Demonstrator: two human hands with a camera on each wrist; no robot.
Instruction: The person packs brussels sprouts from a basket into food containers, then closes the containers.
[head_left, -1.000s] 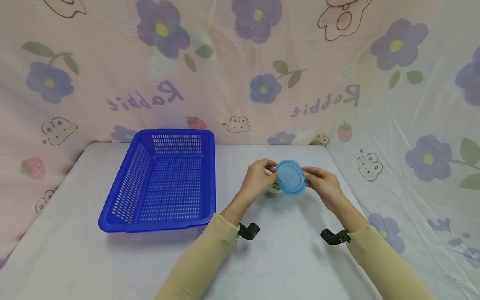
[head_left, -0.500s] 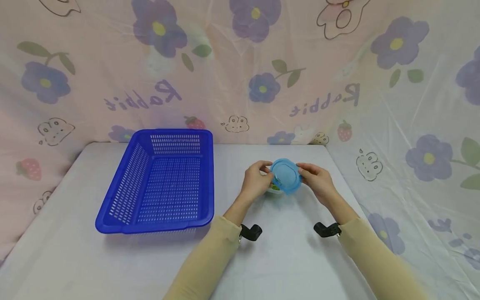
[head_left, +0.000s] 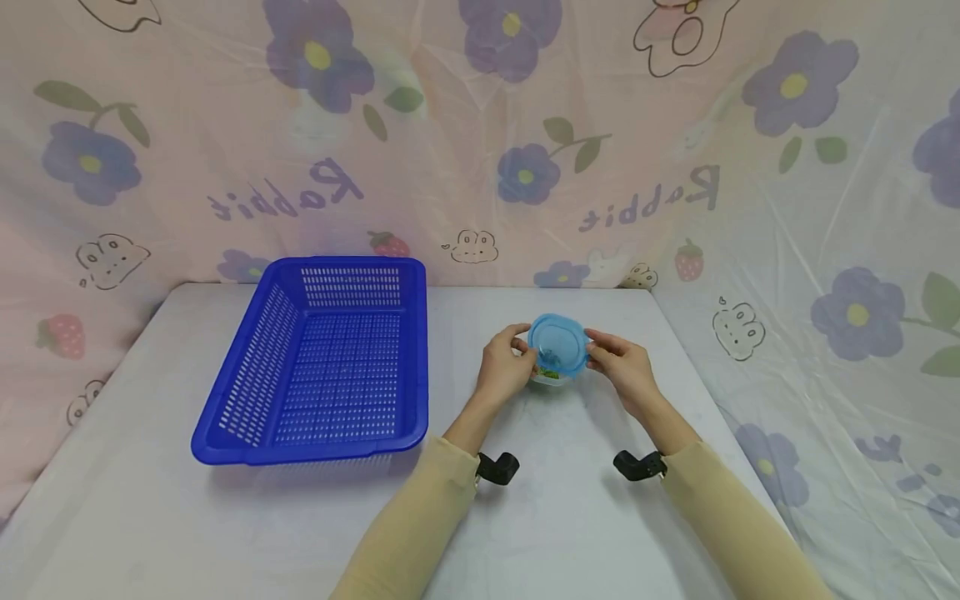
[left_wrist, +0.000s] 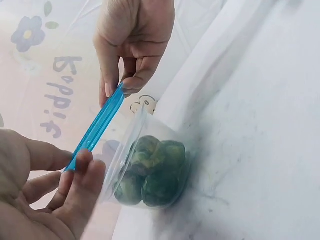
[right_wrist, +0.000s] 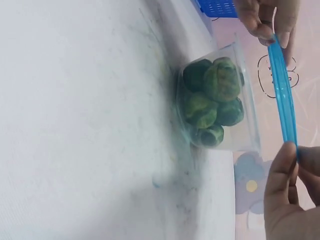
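Observation:
My left hand (head_left: pixel 501 367) and right hand (head_left: pixel 624 367) pinch opposite edges of a translucent blue lid (head_left: pixel 559 342). In both wrist views that lid (left_wrist: pixel 97 127) is held just above the open mouth of a clear plastic container (right_wrist: pixel 252 132), with a gap between them. Several round green vegetables that look like Brussels sprouts (right_wrist: pixel 222 82) fill much of the container, which stands on the white table. From the head view, the lid covers most of the container (head_left: pixel 550 382); only its front edge and some green show.
A large blue perforated basket (head_left: pixel 337 375) stands on the white-covered table (head_left: pixel 555 517), left of the hands. Behind and to the right hangs a curtain (head_left: pixel 450 142) printed with flowers and rabbits. Black wrist cameras (head_left: pixel 498 468) sit at both cuffs.
The lid has shifted left with the right hand, coming over the container, and its tilt has changed. My left hand has moved only slightly. More of the container's front shows below the lid.

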